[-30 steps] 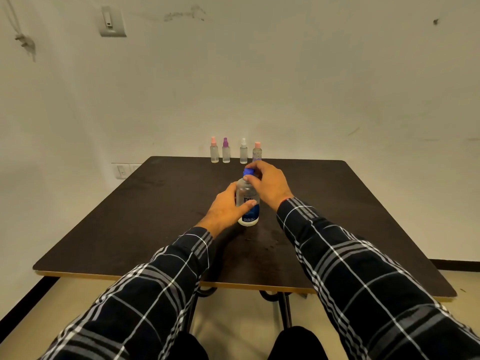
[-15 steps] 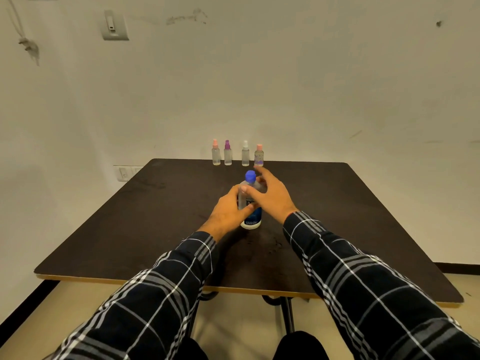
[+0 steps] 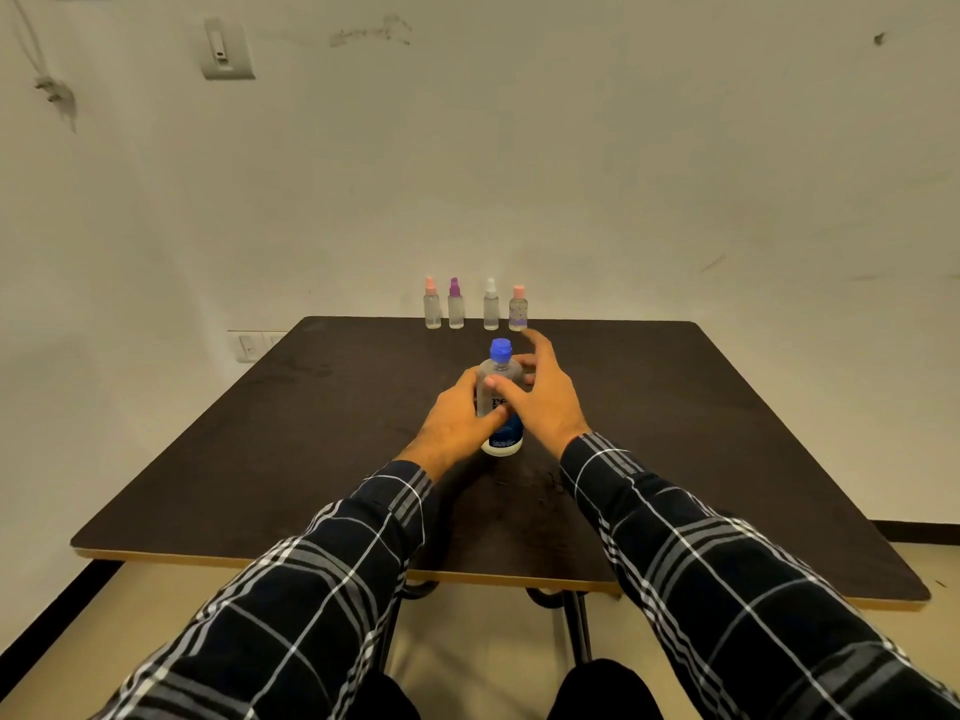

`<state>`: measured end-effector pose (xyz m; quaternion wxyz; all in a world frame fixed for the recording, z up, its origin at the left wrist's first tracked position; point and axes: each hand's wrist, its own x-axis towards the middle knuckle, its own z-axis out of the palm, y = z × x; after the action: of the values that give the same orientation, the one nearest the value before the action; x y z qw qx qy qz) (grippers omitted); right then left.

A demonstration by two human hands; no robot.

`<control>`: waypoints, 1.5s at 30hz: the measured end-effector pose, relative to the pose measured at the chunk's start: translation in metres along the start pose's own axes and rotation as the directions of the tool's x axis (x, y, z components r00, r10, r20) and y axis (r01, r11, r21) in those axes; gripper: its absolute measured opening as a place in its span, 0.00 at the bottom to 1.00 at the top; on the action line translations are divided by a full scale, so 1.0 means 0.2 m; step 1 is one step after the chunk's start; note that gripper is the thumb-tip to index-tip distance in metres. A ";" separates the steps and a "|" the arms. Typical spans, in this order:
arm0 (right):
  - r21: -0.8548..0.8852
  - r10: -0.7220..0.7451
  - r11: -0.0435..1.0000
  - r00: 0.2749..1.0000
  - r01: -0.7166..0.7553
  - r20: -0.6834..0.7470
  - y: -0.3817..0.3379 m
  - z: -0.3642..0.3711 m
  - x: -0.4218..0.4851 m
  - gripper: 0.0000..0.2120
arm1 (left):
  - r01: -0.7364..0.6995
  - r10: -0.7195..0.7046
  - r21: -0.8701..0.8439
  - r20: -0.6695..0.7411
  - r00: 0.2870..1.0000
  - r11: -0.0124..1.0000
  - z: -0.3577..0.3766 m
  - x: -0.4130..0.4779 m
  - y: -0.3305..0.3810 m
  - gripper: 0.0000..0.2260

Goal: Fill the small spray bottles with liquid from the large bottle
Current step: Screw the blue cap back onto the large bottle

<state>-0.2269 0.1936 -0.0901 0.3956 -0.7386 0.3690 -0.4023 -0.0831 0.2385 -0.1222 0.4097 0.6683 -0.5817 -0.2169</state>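
**Head view: bottle between both hands**

Four spray bottles (image 3: 471,305) line the far edge of the dark surface (image 3: 260,433), beyond the hands. The upright large bottle (image 3: 500,402), blue-capped, stands mid-surface. The left hand (image 3: 457,423) wraps its side; the right hand (image 3: 540,397) hovers beside it, fingers spread wide. Its label reads "re", the rest hidden.
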 end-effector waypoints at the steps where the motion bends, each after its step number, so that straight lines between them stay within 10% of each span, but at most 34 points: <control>1: -0.028 -0.016 0.999 0.999 0.017 0.029 -0.01 0.00 0.01 0.38 | -0.001 0.001 0.000 0.001 1.000 1.000 0.00 0.00 0.00 0.28; 10: -0.088 -0.069 0.994 0.998 0.068 -0.007 -0.02 0.02 -0.01 0.25 | 0.008 -0.008 -0.002 -0.012 1.000 1.000 0.00 0.00 0.00 0.28; 45: 0.037 0.131 0.990 0.987 -0.135 0.094 0.12 0.00 0.00 0.27 | -0.069 0.059 0.095 0.098 0.993 0.993 -0.01 0.01 -0.06 0.31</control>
<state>-0.2315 0.1842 -0.1112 0.4538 -0.7214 0.3900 -0.3486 -0.0735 0.2369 -0.1302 0.3551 0.6574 -0.6317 -0.2065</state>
